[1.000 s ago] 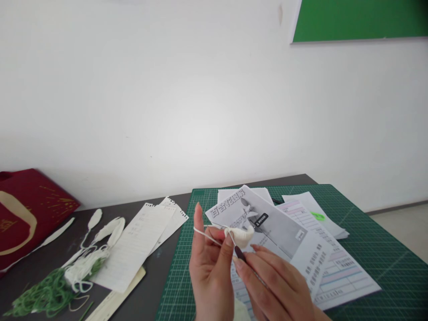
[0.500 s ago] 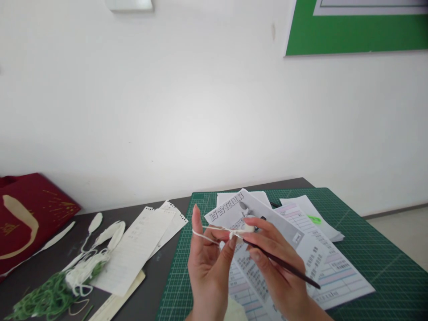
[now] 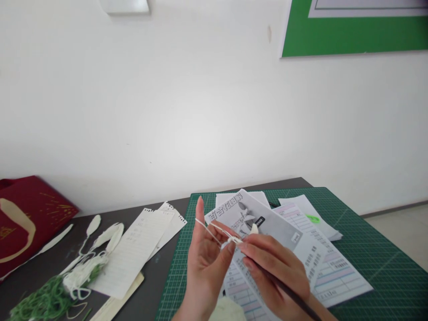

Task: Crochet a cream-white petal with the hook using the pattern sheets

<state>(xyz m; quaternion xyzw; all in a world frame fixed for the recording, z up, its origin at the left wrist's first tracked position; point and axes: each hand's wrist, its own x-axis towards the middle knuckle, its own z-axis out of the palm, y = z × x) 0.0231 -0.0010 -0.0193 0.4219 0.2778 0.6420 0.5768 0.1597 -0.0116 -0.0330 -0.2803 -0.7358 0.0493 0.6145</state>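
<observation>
My left hand (image 3: 205,265) pinches a small white crochet piece (image 3: 231,240) between thumb and fingers. White yarn (image 3: 207,229) loops over its raised index finger and runs down to the stitches. In my right hand (image 3: 279,263) is a crochet hook (image 3: 294,298) with a dark handle, gripped like a pen; its tip meets the stitches beside my left thumb. A pale ball of yarn (image 3: 228,310) lies below, between the wrists. Part of the crochet piece is hidden behind my fingers.
Printed sheets (image 3: 337,272) lie on a green cutting mat (image 3: 384,254), with a bright green clip (image 3: 312,218). To the left are notebook pages (image 3: 133,254), white crocheted petals (image 3: 93,225), green yarn (image 3: 42,298) and a dark red bag (image 3: 43,205). A white wall stands behind.
My right hand has turned and drawn the hook back and downward, bringing its tip to the stitches. My left index finger is raised slightly higher, and the yarn slants more steeply.
</observation>
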